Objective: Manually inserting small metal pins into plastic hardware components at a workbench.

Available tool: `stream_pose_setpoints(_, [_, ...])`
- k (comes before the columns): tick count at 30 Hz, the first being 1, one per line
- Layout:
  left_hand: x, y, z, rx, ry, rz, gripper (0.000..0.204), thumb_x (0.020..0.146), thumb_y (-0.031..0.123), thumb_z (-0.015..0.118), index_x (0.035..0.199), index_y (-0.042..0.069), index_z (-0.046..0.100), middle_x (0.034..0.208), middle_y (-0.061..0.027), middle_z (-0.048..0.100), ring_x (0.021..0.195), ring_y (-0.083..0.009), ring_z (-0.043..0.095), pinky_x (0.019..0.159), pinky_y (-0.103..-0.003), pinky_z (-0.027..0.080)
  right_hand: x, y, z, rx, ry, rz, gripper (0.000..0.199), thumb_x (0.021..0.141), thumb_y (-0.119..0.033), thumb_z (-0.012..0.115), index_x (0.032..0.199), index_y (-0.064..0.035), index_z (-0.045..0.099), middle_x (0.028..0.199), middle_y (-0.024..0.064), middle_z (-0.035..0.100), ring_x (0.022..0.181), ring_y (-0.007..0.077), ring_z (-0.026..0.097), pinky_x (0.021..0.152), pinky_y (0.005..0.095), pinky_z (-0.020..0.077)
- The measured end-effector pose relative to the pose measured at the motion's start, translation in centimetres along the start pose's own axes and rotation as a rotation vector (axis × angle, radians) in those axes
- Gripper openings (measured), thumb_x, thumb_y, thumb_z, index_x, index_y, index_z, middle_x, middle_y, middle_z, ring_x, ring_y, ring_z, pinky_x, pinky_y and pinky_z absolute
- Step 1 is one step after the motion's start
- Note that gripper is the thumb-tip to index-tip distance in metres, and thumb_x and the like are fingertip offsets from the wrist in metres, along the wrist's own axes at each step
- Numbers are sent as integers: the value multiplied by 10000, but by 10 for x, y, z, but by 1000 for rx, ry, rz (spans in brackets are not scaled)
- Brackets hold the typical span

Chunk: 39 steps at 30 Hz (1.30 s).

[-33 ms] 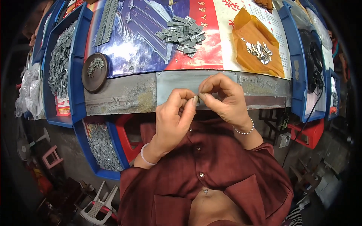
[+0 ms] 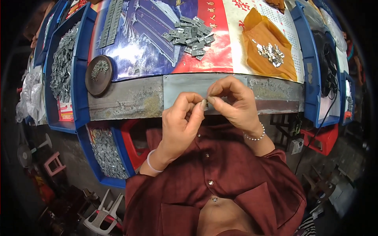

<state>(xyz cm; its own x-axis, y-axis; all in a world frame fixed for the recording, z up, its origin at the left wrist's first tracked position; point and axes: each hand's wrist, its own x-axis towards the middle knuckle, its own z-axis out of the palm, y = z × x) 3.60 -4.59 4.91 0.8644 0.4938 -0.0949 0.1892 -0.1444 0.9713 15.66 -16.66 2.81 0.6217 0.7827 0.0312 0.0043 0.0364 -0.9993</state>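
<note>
My left hand (image 2: pixel 182 122) and my right hand (image 2: pixel 235 103) meet over the front edge of the table. Both pinch with thumb and forefinger, tips nearly touching. Whatever lies between the fingertips is too small and too covered to name. Under and behind them is a pale grey sheet (image 2: pixel 171 92) at the table's edge. Farther back lies a loose pile of small grey rectangular parts (image 2: pixel 193 35). A round dark dish (image 2: pixel 89 84) to the left holds tiny metal bits (image 2: pixel 100 69). Shiny metal pieces (image 2: pixel 271 54) rest on orange-brown paper (image 2: pixel 256 27) at the right.
At the left, a blue bin (image 2: pixel 80 70) holds many grey parts; a lower blue bin (image 2: pixel 120 151) holds more. Rows of grey strips (image 2: pixel 111 23) lie on the printed poster (image 2: pixel 134 59). Another blue bin (image 2: pixel 311 74) with a black cable (image 2: pixel 328 67) stands right. Red stools flank me below.
</note>
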Motion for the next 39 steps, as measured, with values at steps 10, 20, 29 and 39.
stream_pose_setpoints(10, [2, -6, 0, -142, -1, -101, 97, 914, 62, 592, 966, -19, 585, 596, -28, 593, 543, -38, 542, 498, -205, 419, -2, 0, 6, 118, 120, -4, 152, 849, -14, 652, 970, -6, 561, 886, 28, 609, 803, 85, 584, 701, 231, 467])
stream_pose_setpoints(20, [1, -6, -3, -217, -75, -191, 119, 939, 91, 569, 1005, -6, 588, 714, 2, 603, 600, -30, 542, 530, -168, 412, 0, -4, 1, -27, 44, -1, 198, 825, 8, 692, 973, 6, 560, 892, 63, 628, 834, 123, 617, 760, 254, 493])
stream_pose_setpoints(29, [0, -7, 3, -341, 2, -134, 96, 940, 80, 564, 993, 1, 576, 713, 6, 599, 597, -27, 542, 521, -161, 408, 4, -5, 5, 263, 43, 137, 133, 933, -107, 593, 984, 14, 577, 956, 47, 617, 846, 89, 578, 728, 235, 480])
stream_pose_setpoints(39, [1, -14, 7, -287, 23, -98, 91, 924, 54, 578, 980, -16, 593, 651, -10, 606, 576, -32, 537, 514, -186, 419, 1, -2, 8, 243, 65, 50, 94, 902, -60, 618, 960, 3, 580, 962, 76, 616, 845, 92, 567, 728, 228, 473])
